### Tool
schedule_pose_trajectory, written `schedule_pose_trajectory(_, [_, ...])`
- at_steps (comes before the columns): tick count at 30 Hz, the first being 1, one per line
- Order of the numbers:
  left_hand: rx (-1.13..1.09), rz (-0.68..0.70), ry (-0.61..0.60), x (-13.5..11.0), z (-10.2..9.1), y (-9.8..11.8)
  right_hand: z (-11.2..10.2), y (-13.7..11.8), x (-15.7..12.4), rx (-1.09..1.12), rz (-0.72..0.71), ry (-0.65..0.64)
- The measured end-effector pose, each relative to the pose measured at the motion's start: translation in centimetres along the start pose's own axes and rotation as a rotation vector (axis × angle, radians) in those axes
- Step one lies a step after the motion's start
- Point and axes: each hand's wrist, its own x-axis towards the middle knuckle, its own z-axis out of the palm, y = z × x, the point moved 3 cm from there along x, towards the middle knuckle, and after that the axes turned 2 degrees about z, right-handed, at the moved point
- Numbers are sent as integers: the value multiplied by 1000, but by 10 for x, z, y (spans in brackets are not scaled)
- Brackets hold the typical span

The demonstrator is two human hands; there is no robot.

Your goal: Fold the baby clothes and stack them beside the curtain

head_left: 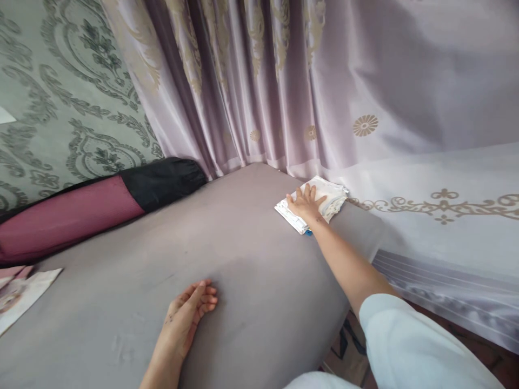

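My right hand (305, 202) is stretched far forward and lies flat, fingers spread, on a folded white cloth (330, 197) at the far right corner of the grey-sheeted bed (243, 243). A small blue bit shows under the cloth's near edge. My left hand (190, 313) rests on the sheet close to me, palm down, fingers loosely curled and together, holding nothing.
A maroon and black bolster (93, 208) lies along the patterned grey wall at the left. Lilac curtains (324, 81) with gold motifs hang behind and to the right of the bed. A printed paper or cloth (20, 294) lies at the left edge.
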Motion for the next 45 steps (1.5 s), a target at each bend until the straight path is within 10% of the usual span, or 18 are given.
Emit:
schedule_pose_trajectory(11, [-7, 53, -2, -3, 14, 2, -3, 1, -4, -54, -61, 47])
schedule_pose_trajectory(19, [-36, 77, -27, 4, 18, -1, 17, -36, -38, -113, -533, 264])
schedule_pose_trajectory(34, [-175, 15, -50, 12, 11, 1, 90, -137, -144, 121, -1033, 2])
schedule_pose_trajectory(40, [-108, 47, 29, 7, -18, 22, 93, -164, -174, 146, -1151, -6])
schedule_pose_trajectory(45, [-22, 162, 238, 4, -82, 48, 97, -169, -181, 153, -1168, 8])
